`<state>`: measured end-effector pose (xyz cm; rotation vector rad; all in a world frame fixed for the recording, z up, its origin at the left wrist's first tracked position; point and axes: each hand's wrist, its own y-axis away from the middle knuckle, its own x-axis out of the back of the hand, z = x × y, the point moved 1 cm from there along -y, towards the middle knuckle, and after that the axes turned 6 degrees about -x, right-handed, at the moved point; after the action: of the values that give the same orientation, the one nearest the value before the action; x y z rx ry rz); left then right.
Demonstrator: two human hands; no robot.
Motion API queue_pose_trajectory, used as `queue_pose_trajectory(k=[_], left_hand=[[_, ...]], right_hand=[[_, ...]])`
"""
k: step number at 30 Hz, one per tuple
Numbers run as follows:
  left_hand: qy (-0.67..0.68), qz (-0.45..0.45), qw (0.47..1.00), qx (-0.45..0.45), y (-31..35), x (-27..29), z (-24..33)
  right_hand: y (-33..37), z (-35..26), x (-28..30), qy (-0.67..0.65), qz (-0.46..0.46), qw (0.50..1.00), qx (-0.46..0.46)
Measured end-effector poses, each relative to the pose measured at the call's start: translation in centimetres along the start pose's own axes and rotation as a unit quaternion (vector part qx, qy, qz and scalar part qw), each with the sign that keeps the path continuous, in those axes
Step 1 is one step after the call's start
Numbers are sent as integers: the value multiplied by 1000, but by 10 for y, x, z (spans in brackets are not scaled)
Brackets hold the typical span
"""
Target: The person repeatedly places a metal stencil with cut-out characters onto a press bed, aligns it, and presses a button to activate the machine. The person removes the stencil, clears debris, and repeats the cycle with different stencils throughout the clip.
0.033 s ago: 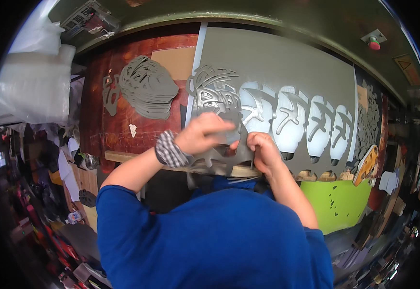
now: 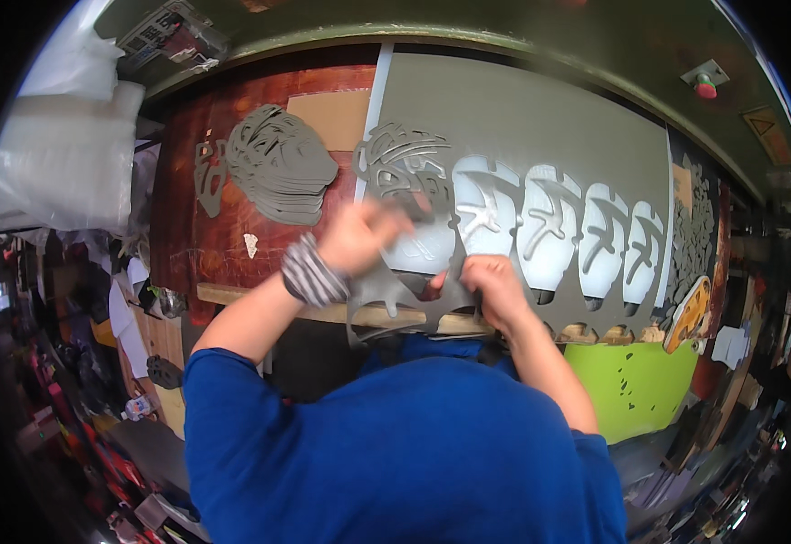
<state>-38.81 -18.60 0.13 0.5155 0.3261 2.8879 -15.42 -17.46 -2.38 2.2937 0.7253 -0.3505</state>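
Note:
A grey sheet (image 2: 541, 100), which looks like foam, lies across the bench with a row of sole-shaped openings. White backing and curved grey strips show in these openings. My right hand (image 2: 495, 286) is closed on the sheet's near part, beside the leftmost opening. My left hand (image 2: 359, 238), with a checked band (image 2: 314, 272) at the wrist, is over that opening's left side. Its fingers are smeared by motion, so their grip is unclear. Just beyond it lies a heap of loose grey cut-outs (image 2: 405, 150) on the sheet.
Left on the red-brown bench (image 2: 187, 236) sits a stack of grey sole-shaped pieces (image 2: 282, 172). Grey scraps (image 2: 693, 213) gather at the far right, near an orange-yellow object (image 2: 688, 313). A green machine beam (image 2: 468, 27) crosses the back, with a red button (image 2: 706, 87). A lime-green panel (image 2: 631, 381) is at the near right.
My left hand has drawn slightly left and back toward me, uncovering more of the leftmost opening. My right hand stays nearly in place at the sheet.

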Motion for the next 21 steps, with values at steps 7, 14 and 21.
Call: queue_pose_trajectory(k=[7, 14, 21], left_hand=[[360, 289, 803, -377, -5, 152, 80], [199, 298, 884, -302, 20, 218, 110], [178, 462, 813, -305, 14, 260, 70]], right_hand=[[23, 2, -18, 627, 86, 773, 44], [48, -24, 3, 536, -8, 838, 106], [68, -42, 51, 248, 84, 961, 84]])
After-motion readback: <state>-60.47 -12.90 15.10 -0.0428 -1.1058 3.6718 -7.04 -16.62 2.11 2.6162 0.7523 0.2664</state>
